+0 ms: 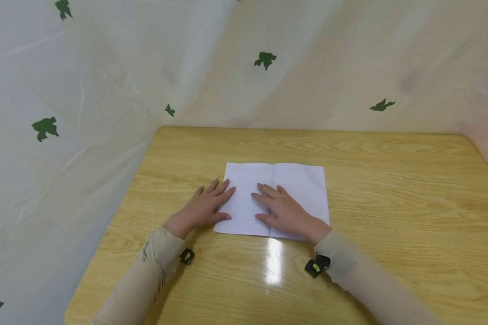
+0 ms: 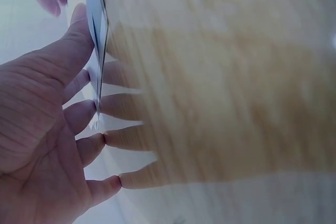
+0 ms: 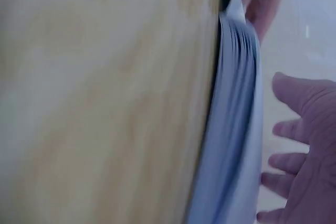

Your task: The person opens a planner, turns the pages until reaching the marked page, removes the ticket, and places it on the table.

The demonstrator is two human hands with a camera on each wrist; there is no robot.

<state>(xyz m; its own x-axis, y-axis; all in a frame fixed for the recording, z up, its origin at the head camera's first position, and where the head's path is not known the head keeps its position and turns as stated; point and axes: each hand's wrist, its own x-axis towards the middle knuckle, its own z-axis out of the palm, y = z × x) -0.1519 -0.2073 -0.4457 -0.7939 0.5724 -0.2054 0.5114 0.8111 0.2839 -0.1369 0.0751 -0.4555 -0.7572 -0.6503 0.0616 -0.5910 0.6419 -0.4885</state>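
Observation:
An open notebook (image 1: 297, 178) with lined white pages lies on the wooden table, its centre fold running away from the person. My left hand (image 1: 203, 205) rests at its left edge, thumb and some fingertips on the left page, others reaching the table. In the left wrist view the left hand (image 2: 47, 108) has its fingers spread and straight. Over the fold lies my right hand (image 1: 286, 212), fingers extended toward the left page. The right wrist view shows the notebook's page edges (image 3: 233, 114) slightly fanned beside the right hand (image 3: 310, 145), whose fingers are apart and hold nothing.
The wooden table (image 1: 398, 189) extends around the notebook, with a bright reflection in front of it. A pale curtain (image 1: 211, 67) with green bird and leaf-like shapes hangs behind and to the left. Dark wrist devices (image 1: 317, 266) sit at both sleeves.

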